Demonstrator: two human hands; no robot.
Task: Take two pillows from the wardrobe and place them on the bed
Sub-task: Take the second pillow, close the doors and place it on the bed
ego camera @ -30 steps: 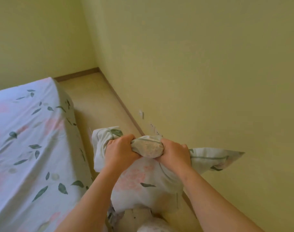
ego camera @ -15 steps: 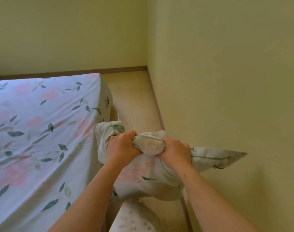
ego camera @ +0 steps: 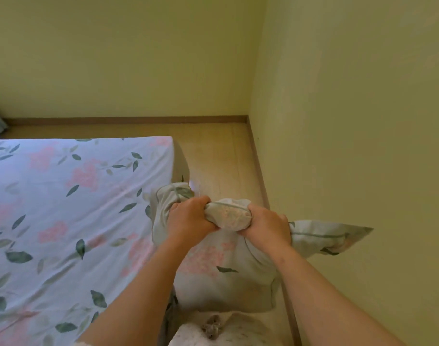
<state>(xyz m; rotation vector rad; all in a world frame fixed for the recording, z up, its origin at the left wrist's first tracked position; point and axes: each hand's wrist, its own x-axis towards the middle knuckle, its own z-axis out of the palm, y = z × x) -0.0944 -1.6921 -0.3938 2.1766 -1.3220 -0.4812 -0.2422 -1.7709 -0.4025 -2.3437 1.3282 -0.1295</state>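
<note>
A pillow (ego camera: 221, 265) in a pale case with pink flowers and green leaves hangs in front of me, between the bed and the right wall. My left hand (ego camera: 187, 221) and my right hand (ego camera: 267, 227) both clutch its bunched top edge, side by side. One corner of the pillow sticks out to the right toward the wall. The bed (ego camera: 63, 216) with a matching floral sheet fills the left half of the view, and the pillow's left corner overlaps its right edge. No wardrobe or second pillow is visible.
A yellow wall (ego camera: 351, 146) stands close on the right, with a strip of beige floor (ego camera: 221, 156) between it and the bed. Another wall with a brown skirting board closes the far side. A bit of patterned clothing (ego camera: 213, 328) shows at the bottom.
My view has swung left, so the bed fills more of the frame and the room corner shifts right. Both hands keep the same hold on the pillow.
</note>
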